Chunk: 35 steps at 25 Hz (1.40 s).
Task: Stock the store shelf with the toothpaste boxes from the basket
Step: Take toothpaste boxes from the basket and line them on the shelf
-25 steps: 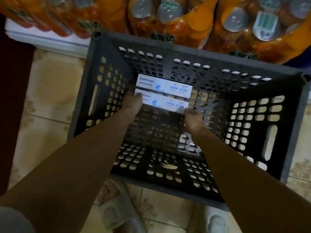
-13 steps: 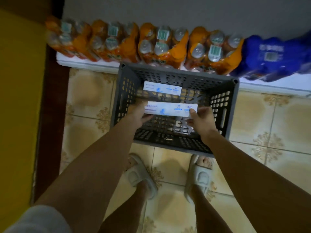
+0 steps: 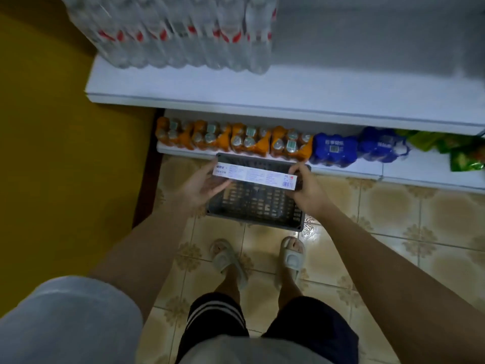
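A long white toothpaste box [image 3: 256, 176] with small print and a barcode is held level above the dark grey basket [image 3: 256, 206]. My left hand [image 3: 203, 186] grips its left end and my right hand [image 3: 305, 185] grips its right end. The basket stands on the tiled floor against the lowest shelf. The held box hides the far part of the basket's inside. A white shelf board [image 3: 288, 88] juts out above the basket, with bare room on its right part.
Shrink-wrapped clear water bottles [image 3: 181, 35] stand on the white shelf's left. On the bottom shelf are orange drink packs [image 3: 236, 140], blue packs [image 3: 338, 149] and green bags [image 3: 456, 151]. A yellow wall [image 3: 52, 153] is at the left. My sandalled feet [image 3: 257, 256] stand behind the basket.
Both hands have lifted one box up out of the basket and turned it to its printed back. The view has risen and now takes in the white shelf.
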Each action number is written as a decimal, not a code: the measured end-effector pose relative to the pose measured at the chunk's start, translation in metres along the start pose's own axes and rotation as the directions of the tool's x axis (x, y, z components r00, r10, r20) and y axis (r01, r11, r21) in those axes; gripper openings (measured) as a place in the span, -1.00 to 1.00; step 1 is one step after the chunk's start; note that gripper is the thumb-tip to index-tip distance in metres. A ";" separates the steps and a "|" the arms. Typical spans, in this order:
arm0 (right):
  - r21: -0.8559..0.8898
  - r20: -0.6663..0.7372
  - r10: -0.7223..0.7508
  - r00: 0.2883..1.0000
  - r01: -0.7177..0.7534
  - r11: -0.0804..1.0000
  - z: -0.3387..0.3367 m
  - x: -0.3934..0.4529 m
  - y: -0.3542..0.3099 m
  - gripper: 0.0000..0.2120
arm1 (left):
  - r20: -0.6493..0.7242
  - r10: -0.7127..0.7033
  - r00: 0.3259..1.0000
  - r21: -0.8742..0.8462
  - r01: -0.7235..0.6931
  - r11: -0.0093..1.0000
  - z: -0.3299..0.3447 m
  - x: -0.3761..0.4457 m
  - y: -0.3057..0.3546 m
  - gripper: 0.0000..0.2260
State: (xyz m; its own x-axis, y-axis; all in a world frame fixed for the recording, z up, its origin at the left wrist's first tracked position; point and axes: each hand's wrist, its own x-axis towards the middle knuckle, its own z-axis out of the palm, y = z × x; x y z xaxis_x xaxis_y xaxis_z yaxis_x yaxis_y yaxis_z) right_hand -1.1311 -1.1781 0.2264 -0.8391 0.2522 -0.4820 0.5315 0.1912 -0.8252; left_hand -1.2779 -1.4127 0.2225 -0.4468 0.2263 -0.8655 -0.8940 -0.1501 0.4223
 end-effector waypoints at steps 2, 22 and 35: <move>-0.136 -0.064 -0.104 0.992 0.095 0.986 -0.011 -0.019 -0.037 -0.71 | 0.088 0.054 0.995 0.072 -0.061 0.996 0.016 -0.038 0.030 -0.48; 0.692 0.264 -0.001 0.964 -0.189 0.697 -0.066 -0.082 -0.214 -0.62 | 0.541 0.385 0.748 -0.084 -0.407 0.909 0.057 -0.200 0.156 -0.33; 0.511 -0.003 -0.370 0.929 0.320 0.798 -0.156 -0.108 -0.314 -0.83 | 0.583 0.199 0.787 0.600 -0.583 0.547 0.143 -0.313 0.222 -0.41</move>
State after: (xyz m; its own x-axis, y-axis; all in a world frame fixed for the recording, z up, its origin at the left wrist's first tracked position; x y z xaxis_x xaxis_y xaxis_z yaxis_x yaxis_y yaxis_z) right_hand -1.1889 -1.1177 0.5837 -0.9759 0.1662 -0.1413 0.0966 -0.2513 -0.9631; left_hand -1.3414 -1.3790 0.6262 -0.5499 0.7098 -0.4402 -0.2494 0.3635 0.8976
